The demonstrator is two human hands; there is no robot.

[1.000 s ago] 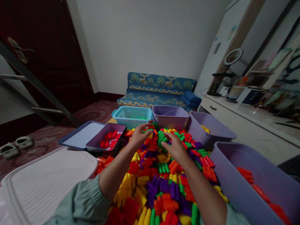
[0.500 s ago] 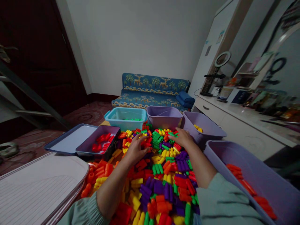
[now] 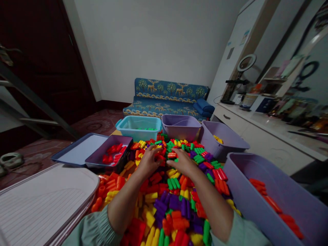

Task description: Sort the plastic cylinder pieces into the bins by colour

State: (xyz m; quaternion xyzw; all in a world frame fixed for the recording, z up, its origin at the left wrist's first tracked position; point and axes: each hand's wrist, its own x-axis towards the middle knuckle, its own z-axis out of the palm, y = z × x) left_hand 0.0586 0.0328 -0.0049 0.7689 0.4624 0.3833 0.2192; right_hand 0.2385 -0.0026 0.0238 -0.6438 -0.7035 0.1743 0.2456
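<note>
An orange block (image 3: 172, 155) is lying atop the colored pile (image 3: 176, 201), its long axis running roughly left to right, one end facing each hand. The right hand (image 3: 185, 162) is arching beside it, thumb and fingers parted around the block; whether they are gripping it, I cannot tell. The left hand (image 3: 149, 162) is hovering half open, its grasp looking bare. The pile is covering a wooden table (image 3: 117, 133), tubs (image 3: 181, 131) are lining its edges, and a blue patterned sofa (image 3: 166, 99) is standing against a pale wall (image 3: 153, 41).
</note>
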